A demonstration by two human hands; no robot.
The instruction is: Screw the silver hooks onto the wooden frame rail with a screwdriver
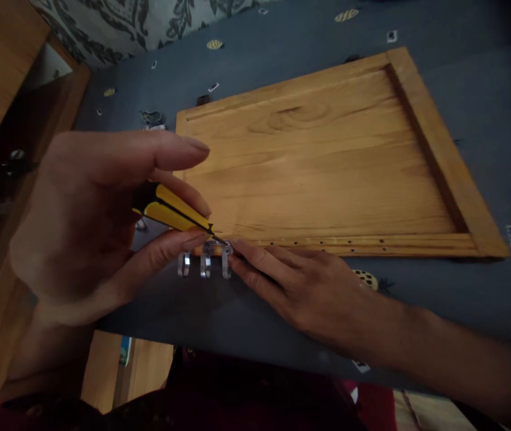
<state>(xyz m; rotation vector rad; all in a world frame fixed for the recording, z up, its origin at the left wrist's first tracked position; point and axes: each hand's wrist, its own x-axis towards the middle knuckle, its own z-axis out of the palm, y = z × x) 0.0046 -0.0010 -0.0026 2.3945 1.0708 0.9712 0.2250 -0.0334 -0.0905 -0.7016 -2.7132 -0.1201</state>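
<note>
My left hand is closed around a yellow and black screwdriver, thumb below the handle and index finger lifted off it. The screwdriver's tip meets a screw at the base of a small metal hook on the near edge of a framed wooden panel. From the other side, the fingertips of my right hand press together against that hook's base. Two more metal hooks hang from the same edge to the left. A row of small dark holes runs along the edge to the right.
The panel lies on a dark blue patterned cloth. Loose metal hooks rest beyond its far left corner. Wooden furniture stands at the left, with an open drawer or shelf below it. Patterned fabric is at the back.
</note>
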